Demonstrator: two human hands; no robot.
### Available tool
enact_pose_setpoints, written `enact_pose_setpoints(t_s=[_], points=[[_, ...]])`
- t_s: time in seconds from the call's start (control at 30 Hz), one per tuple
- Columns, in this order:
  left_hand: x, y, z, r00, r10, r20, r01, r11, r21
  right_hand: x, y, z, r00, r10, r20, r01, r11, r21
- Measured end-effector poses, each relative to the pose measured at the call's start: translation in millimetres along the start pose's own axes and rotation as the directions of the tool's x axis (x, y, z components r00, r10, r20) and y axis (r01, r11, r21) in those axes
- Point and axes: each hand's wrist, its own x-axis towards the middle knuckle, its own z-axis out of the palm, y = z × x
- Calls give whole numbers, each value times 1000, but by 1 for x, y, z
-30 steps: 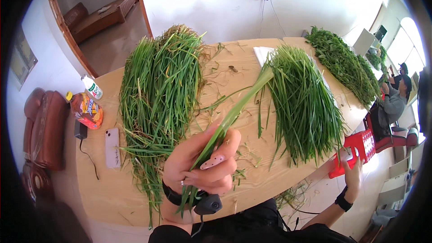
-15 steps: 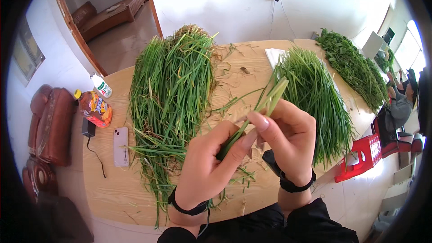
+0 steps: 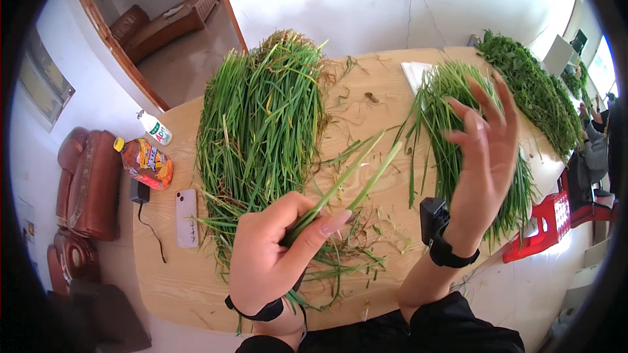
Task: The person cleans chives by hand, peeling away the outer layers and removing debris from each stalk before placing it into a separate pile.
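Note:
My left hand [image 3: 271, 248] is closed on a few garlic chives [image 3: 356, 173], whose pale stem ends stick out past my thumb and point up and right. My right hand [image 3: 485, 150] is raised in front of the neater chive pile on the right, fingers spread and holding nothing. That right pile [image 3: 448, 163] has its pale ends at the far side and lies partly on a white sheet [image 3: 416, 73]. The larger chive heap [image 3: 258, 124] on the left, with brown withered bits along its edge, lies beyond my left hand. Both wrists wear black bands.
Chive scraps [image 3: 366, 242] litter the table [image 3: 176, 294]. On its left are a phone [image 3: 186, 218], a black adapter [image 3: 140, 191], a drink bottle [image 3: 149, 163] and a white bottle [image 3: 156, 127]. Leafy greens [image 3: 526, 91] lie far right; a red plastic stool [image 3: 546, 222] stands beside the table. Another person sits far right.
My right hand has let go of the chives, opened and moved up and right. My left hand keeps hold of the stems and sits slightly lower and left.

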Motion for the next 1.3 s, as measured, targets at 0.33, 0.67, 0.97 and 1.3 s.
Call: enact_pose_setpoints(t_s=[0.33,0.67,0.97,1.3], points=[[2,-9,19,961,275,-12,-265,938,224,-20,0,20,741,243,627,-368,927,76],[3,-5,17,808,540,237,-584,677,447,-14,-10,16,835,282,472,-456,836,307],[9,-11,11,908,391,152,-414,893,177,-8,-14,3,815,230,531,-481,780,401],[-1,-23,-15,855,517,-42,-448,776,444,28,13,-62,974,-61,220,-88,788,609]])
